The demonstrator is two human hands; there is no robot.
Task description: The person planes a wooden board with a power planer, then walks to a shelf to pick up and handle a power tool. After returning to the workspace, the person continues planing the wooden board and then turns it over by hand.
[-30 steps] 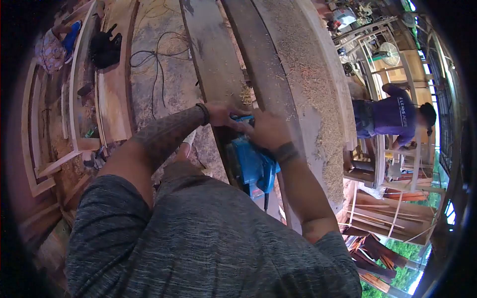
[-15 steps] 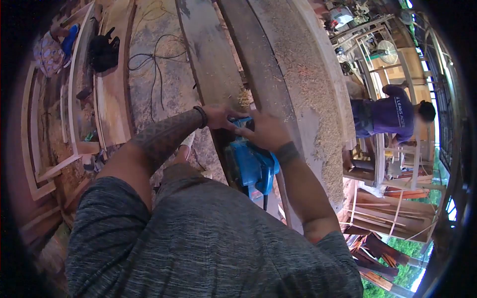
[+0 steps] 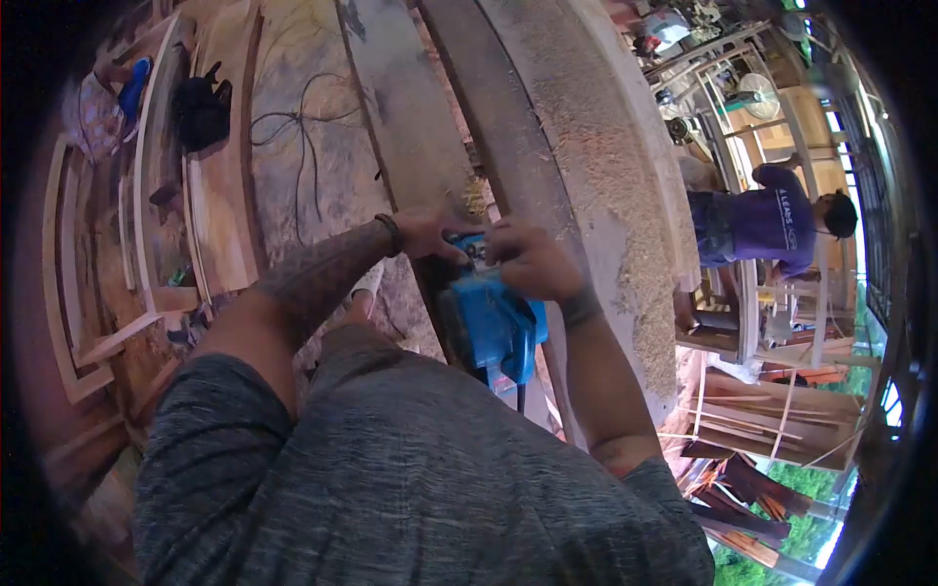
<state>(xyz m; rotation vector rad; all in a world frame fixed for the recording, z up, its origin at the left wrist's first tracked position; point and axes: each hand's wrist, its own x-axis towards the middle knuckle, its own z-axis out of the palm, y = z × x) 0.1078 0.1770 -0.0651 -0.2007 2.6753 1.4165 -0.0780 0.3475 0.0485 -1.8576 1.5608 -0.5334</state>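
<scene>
At the far left, a wooden frame [image 3: 56, 273] lies beside a partly blurred person with a blue cloth [image 3: 135, 90], and a black bag [image 3: 202, 110] sits on a pale board [image 3: 225, 186]. To the right of these, a dark cable [image 3: 298, 118] lies loosely looped on the dusty ground. The left hand [image 3: 427, 232], with a dark bracelet [image 3: 391, 234] at its wrist, has its thumb and fingers at the far end of a blue power tool [image 3: 493, 322]; whether it grips cannot be told. The tool sits in the middle of the scene, over the near part of a long plank [image 3: 401, 107]. The right hand [image 3: 537, 259] is at the same end, fingers curled, though any grip is hidden. A darker plank [image 3: 498, 127] runs alongside, then a broad surface [image 3: 616, 166] strewn with pale shavings [image 3: 650, 293]. Farther right, a co-worker wears a purple shirt [image 3: 772, 230] with white lettering, "LEADS" readable, the rest unclear. A fan [image 3: 758, 96] stands far right; stacked lumber [image 3: 772, 420] lies nearer.
</scene>
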